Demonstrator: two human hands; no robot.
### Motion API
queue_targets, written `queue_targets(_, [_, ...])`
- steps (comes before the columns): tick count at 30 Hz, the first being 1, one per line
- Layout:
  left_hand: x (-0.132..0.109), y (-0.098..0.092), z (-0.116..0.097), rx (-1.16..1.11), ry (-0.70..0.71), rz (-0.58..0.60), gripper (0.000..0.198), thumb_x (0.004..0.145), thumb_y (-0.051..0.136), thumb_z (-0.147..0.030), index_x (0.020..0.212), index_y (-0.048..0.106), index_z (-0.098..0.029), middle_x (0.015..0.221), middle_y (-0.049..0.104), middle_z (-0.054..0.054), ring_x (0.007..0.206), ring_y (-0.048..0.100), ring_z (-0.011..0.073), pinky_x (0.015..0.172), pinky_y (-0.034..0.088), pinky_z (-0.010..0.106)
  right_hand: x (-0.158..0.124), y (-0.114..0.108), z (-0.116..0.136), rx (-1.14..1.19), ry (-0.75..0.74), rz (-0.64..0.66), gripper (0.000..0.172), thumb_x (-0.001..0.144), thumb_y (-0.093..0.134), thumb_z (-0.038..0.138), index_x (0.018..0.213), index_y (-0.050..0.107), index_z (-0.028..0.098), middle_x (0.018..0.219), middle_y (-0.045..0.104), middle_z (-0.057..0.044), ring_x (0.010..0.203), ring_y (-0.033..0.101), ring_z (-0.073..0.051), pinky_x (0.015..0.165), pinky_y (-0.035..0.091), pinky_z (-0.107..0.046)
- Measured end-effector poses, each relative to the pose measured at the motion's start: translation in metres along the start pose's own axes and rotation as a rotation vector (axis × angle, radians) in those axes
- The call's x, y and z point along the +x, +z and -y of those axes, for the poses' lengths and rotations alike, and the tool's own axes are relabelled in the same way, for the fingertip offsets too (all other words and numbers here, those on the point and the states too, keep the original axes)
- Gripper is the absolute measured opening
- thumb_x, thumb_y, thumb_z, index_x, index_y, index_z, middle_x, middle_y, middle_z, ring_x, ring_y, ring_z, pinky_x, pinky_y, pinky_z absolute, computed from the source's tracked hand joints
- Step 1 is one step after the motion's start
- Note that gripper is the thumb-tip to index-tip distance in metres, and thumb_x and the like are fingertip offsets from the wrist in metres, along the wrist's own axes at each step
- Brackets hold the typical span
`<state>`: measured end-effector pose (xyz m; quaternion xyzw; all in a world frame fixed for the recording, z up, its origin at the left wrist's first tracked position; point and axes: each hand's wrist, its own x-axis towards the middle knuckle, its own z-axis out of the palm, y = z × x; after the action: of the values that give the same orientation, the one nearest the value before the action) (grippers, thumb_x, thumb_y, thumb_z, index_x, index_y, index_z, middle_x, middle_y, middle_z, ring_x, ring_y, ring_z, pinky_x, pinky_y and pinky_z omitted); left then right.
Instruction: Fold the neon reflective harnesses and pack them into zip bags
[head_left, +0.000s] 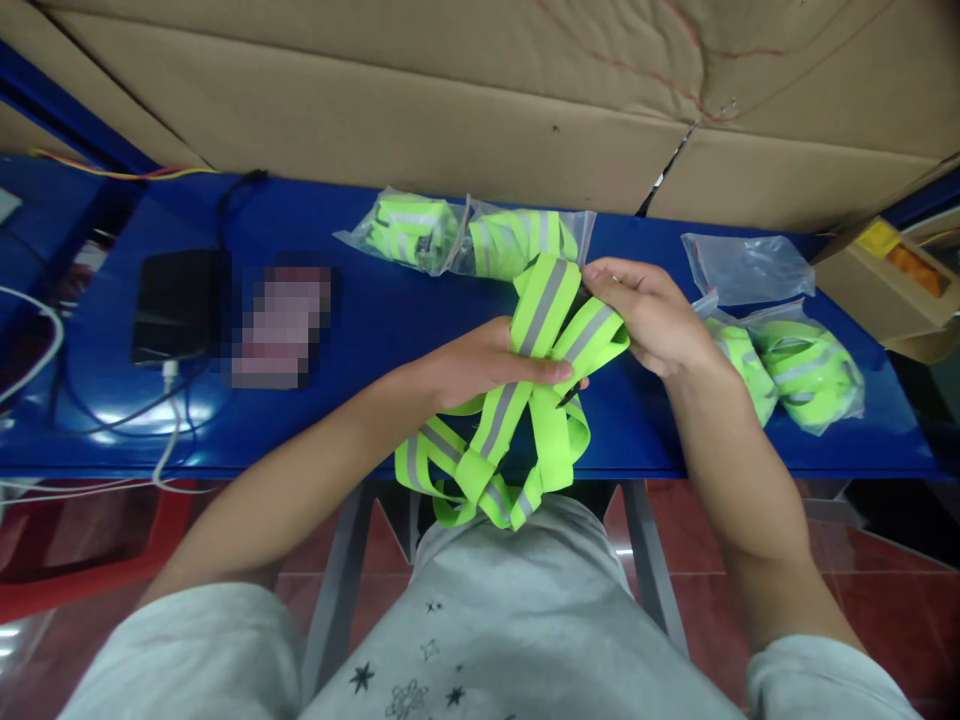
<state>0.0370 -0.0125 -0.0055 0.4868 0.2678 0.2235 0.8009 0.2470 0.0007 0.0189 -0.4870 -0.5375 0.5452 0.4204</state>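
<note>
A neon-green strap bundle with grey reflective stripes is held over the front of the blue table, its loops hanging past the edge toward my lap. My left hand is closed round the middle of the bundle, thumb across the straps. At the upper right of the bundle, my right hand pinches a strap end near a small dark piece, mostly hidden by the fingers. Just behind the bundle lie two clear bags of green straps.
More bagged green straps lie right of my right forearm, with a flat clear bag behind them. A cardboard box stands far right. On the left are a black device with a white cable and a blurred rectangular object.
</note>
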Motion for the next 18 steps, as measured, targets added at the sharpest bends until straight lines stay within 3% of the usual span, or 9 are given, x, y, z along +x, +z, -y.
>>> queue_targets(2, [0.000, 0.000, 0.001, 0.038, 0.013, -0.018, 0.036, 0.076, 0.095, -0.037, 0.103, 0.082, -0.016, 0.100, 0.082, 0.009, 0.089, 0.077, 0.0202, 0.082, 0.062, 0.031, -0.001, -0.001, 0.002, -0.057, -0.045, -0.006, 0.048, 0.086, 0.076, 0.069, 0.077, 0.068, 0.022, 0.072, 0.063, 0.000, 0.063, 0.056, -0.014, 0.056, 0.047, -0.027])
queue_targets(5, [0.001, -0.003, -0.001, 0.122, 0.000, -0.046, 0.042, 0.076, 0.094, -0.040, 0.108, 0.081, -0.016, 0.109, 0.082, 0.011, 0.100, 0.077, 0.0256, 0.091, 0.062, 0.037, -0.009, -0.003, 0.006, -0.362, -0.341, -0.189, 0.041, 0.097, 0.065, 0.063, 0.091, 0.073, 0.024, 0.093, 0.073, -0.004, 0.091, 0.068, -0.021, 0.083, 0.058, -0.033])
queue_targets(8, [-0.001, -0.010, -0.009, 0.231, 0.066, -0.056, 0.056, 0.077, 0.092, -0.044, 0.125, 0.077, -0.019, 0.128, 0.077, 0.013, 0.123, 0.071, 0.0328, 0.107, 0.058, 0.047, -0.022, -0.007, 0.009, -0.669, -0.566, -0.319, 0.038, 0.103, 0.057, 0.058, 0.113, 0.076, 0.027, 0.116, 0.076, -0.007, 0.120, 0.069, -0.028, 0.110, 0.052, -0.043])
queue_targets(12, [-0.010, -0.015, -0.028, 0.282, 0.309, -0.212, 0.078, 0.067, 0.098, -0.046, 0.138, 0.070, -0.031, 0.147, 0.067, 0.008, 0.147, 0.054, 0.0358, 0.121, 0.047, 0.048, -0.035, -0.014, 0.009, -0.818, -0.587, -0.300, 0.038, 0.100, 0.062, 0.061, 0.120, 0.077, 0.032, 0.126, 0.076, -0.005, 0.138, 0.061, -0.033, 0.118, 0.047, -0.051])
queue_targets(15, [-0.015, -0.010, -0.032, 0.295, 0.356, -0.210, 0.061, 0.071, 0.095, -0.053, 0.124, 0.077, -0.027, 0.133, 0.074, 0.005, 0.137, 0.063, 0.0353, 0.115, 0.051, 0.046, -0.037, -0.014, 0.008, -0.899, -0.571, -0.237, 0.034, 0.101, 0.064, 0.058, 0.125, 0.076, 0.038, 0.132, 0.076, 0.000, 0.141, 0.059, -0.033, 0.120, 0.045, -0.054])
queue_targets(18, [-0.013, -0.003, -0.026, 0.306, 0.343, -0.250, 0.040, 0.083, 0.086, -0.055, 0.107, 0.081, -0.023, 0.110, 0.080, 0.002, 0.114, 0.074, 0.0301, 0.102, 0.058, 0.042, -0.037, -0.005, 0.008, -1.001, -0.686, -0.197, 0.029, 0.105, 0.059, 0.051, 0.128, 0.075, 0.042, 0.133, 0.075, 0.004, 0.135, 0.064, -0.029, 0.126, 0.038, -0.053])
